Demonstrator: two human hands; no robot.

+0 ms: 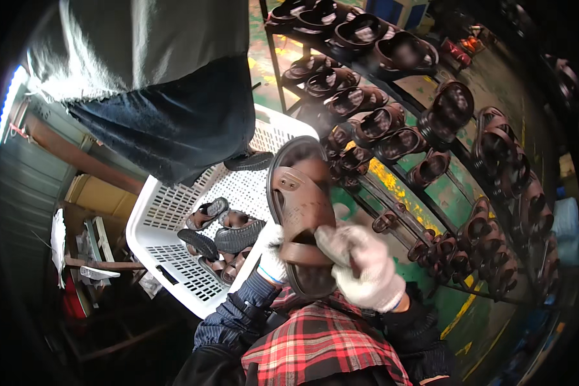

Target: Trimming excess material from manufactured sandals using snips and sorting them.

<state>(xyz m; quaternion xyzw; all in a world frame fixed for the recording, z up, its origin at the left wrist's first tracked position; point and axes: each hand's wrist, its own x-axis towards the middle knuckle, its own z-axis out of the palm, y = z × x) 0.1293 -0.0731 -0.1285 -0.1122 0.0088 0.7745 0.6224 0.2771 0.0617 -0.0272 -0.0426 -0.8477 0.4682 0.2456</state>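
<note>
A brown sandal (305,202) with a dark sole and a heel strap is held up in front of me, toe end away from my body. My left hand (272,257), in a white glove, is closed on its left edge; most of its fingers are hidden behind the sole. My right hand (370,267), also white-gloved, is curled against the right side near the heel strap (307,254). It is smeared by motion, with greyish fingertips, and I cannot make out what lies between them. Several sandals (228,231) lie in the white perforated basket (167,212) beyond my left hand.
Racks of brown sandals (373,122) stand to the right over a green floor (473,222) with yellow lines. A grey and dark cloth (174,109) hangs over the basket's far left. Cardboard (100,193) and papers lie at the left, beside a corrugated wall (26,186).
</note>
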